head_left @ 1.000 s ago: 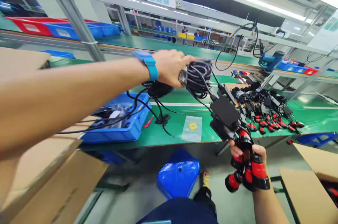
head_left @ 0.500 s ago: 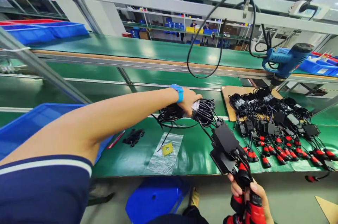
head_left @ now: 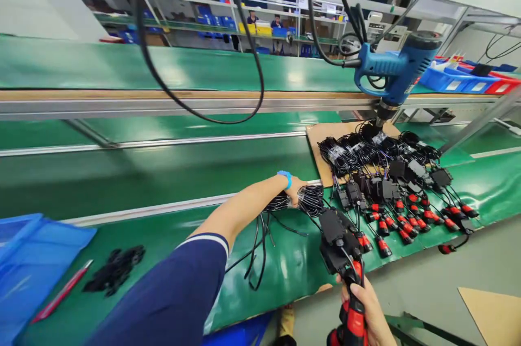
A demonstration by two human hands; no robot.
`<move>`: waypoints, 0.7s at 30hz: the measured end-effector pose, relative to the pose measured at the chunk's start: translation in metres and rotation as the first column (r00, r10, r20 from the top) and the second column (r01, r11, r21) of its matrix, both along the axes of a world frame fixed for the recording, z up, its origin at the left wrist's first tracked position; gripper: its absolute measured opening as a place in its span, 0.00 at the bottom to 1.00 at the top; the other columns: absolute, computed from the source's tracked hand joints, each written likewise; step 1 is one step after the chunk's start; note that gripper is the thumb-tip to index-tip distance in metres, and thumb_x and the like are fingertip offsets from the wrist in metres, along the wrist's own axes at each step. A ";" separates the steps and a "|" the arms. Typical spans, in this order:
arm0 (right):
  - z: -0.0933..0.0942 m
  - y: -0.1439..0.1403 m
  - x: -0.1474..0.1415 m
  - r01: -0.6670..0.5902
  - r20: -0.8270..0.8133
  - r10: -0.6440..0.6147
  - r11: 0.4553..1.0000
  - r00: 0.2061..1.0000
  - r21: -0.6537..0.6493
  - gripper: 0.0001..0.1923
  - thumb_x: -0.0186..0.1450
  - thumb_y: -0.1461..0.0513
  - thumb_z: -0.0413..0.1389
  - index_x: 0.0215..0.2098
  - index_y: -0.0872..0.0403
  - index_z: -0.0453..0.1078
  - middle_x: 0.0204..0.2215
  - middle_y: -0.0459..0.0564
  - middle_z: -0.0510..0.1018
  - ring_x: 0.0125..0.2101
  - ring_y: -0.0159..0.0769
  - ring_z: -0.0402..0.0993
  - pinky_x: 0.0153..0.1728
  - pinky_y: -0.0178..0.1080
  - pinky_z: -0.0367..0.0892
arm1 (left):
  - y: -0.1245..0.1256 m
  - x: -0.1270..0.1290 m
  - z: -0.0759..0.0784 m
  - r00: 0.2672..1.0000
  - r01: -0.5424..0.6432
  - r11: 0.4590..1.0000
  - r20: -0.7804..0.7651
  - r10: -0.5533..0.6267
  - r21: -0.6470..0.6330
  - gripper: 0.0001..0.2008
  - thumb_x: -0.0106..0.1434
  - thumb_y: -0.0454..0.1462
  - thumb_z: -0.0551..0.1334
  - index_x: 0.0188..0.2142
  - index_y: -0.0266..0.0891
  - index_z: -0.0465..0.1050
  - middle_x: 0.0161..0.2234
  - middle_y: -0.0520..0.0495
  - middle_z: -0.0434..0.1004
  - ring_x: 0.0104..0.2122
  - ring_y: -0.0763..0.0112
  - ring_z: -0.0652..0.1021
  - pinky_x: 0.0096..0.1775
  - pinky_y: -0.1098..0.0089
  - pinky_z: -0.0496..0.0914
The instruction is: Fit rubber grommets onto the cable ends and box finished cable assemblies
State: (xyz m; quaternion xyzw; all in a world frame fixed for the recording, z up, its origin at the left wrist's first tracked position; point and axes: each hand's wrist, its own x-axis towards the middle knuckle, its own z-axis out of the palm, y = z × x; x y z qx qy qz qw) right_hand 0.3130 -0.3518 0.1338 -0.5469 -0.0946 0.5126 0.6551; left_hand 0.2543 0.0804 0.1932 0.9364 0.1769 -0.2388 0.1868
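Left hand is stretched far forward over the green table, fingers wrapped round a black cable coil that sits on or just above the mat; contact with the mat is unclear. A blue wristband marks that wrist. Right hand stays low, at the near table edge, fist closed on a bunch of red-and-black clamps that hang partly off the bottom of the frame.

Both hands hold one harness: from the coil, leads run down and toward the person through black boxes to the clamps. Its long axis therefore runs from far-left to near-right, coil end far, clamp end close to the body. Boxes lie between the two hands, nearer the right one.

Just right of the coil lies a pile of similar harnesses, coils resting on a cardboard sheet, clamp ends pointing to the table's near edge. The left hand is the nearer one to that pile. A blue heat gun hangs above it. Loose black cables trail beneath the left forearm.
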 end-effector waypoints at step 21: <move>-0.102 0.066 0.058 0.303 0.745 0.418 0.725 0.520 -0.618 0.43 0.61 0.38 0.51 0.61 0.62 0.63 0.50 0.72 0.77 0.51 0.64 0.75 0.51 0.60 0.67 | -0.199 -0.209 -0.078 0.842 -0.425 0.904 0.346 0.414 -0.045 0.39 0.61 0.46 0.66 0.69 0.46 0.57 0.71 0.38 0.57 0.69 0.51 0.62 0.67 0.52 0.61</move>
